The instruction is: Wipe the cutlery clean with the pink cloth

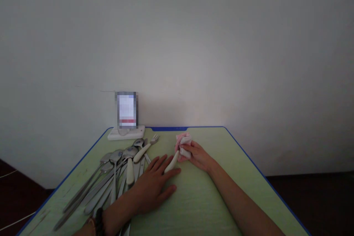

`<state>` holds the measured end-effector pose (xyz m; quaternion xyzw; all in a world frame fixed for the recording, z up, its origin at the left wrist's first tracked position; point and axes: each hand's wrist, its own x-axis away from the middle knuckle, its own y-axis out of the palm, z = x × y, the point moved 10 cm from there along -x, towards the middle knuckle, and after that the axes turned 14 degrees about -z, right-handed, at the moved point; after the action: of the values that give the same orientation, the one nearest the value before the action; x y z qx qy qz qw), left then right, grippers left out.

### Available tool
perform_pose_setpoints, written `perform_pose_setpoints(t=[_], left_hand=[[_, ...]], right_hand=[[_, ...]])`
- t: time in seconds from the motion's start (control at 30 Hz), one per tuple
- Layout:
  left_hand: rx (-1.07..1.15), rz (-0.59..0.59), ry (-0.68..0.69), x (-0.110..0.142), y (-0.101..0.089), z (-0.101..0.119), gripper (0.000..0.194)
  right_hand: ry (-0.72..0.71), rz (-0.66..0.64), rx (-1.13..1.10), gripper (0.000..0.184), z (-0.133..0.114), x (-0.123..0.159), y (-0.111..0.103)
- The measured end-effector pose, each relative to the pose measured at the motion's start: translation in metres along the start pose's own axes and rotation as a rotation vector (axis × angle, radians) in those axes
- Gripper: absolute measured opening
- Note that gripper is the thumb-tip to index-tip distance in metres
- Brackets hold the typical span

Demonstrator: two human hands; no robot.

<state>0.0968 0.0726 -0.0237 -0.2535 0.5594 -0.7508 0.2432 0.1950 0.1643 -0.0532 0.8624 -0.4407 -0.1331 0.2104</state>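
Observation:
My right hand [198, 155] is closed on a pink and white cloth [184, 147], bunched around the far end of a utensil. That utensil's cream handle [172, 163] sticks out of the cloth toward my left hand [155, 182]; its head is hidden in the folds. My left hand is low over the table with its fingers spread, and the handle's end lies by its index and middle fingers. Left of it, partly under my forearm, is a pile of metal spoons [115, 156] and other cutlery. A cream-handled fork [142, 153] rests on the pile's right side.
The light green table [210, 199] has a blue edge and stands against a pale wall [177, 44]. At its far left, a blurred lit screen [127, 108] stands on a white base [125, 133]. Thin cables [18, 222] run across the dark floor at left.

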Motion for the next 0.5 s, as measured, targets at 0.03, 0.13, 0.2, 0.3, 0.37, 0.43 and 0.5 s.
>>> perform_pose_setpoints(t=[0.03, 0.13, 0.2, 0.3, 0.37, 0.43, 0.5], left_hand=[[0.0, 0.001, -0.002, 0.0001, -0.0004, 0.0, 0.046], [-0.001, -0.019, -0.006, -0.0005, 0.0005, 0.0003, 0.046], [0.0, -0.036, -0.007, -0.0011, 0.0016, 0.0004, 0.046], [0.005, -0.029, -0.007, -0.0012, 0.0007, 0.0005, 0.046], [0.005, -0.018, -0.005, -0.0006, -0.0006, 0.0008, 0.045], [0.006, -0.017, -0.001, 0.0, -0.0013, 0.0012, 0.045], [0.011, -0.02, 0.0, 0.0006, -0.0016, 0.0011, 0.046]], right_hand=[[0.005, -0.005, 0.001, 0.024, 0.0003, 0.0, 0.0006], [0.013, -0.014, 0.003, 0.024, -0.0001, 0.0004, 0.0022], [0.021, -0.022, 0.009, 0.024, 0.0003, 0.0005, 0.0033], [0.014, -0.017, 0.016, 0.024, -0.0003, 0.0006, 0.0026], [0.002, -0.006, 0.016, 0.023, -0.001, 0.0003, 0.0011], [-0.004, -0.017, 0.015, 0.022, -0.0013, -0.0008, 0.0017], [-0.015, -0.035, 0.016, 0.021, -0.0024, -0.0019, 0.0036]])
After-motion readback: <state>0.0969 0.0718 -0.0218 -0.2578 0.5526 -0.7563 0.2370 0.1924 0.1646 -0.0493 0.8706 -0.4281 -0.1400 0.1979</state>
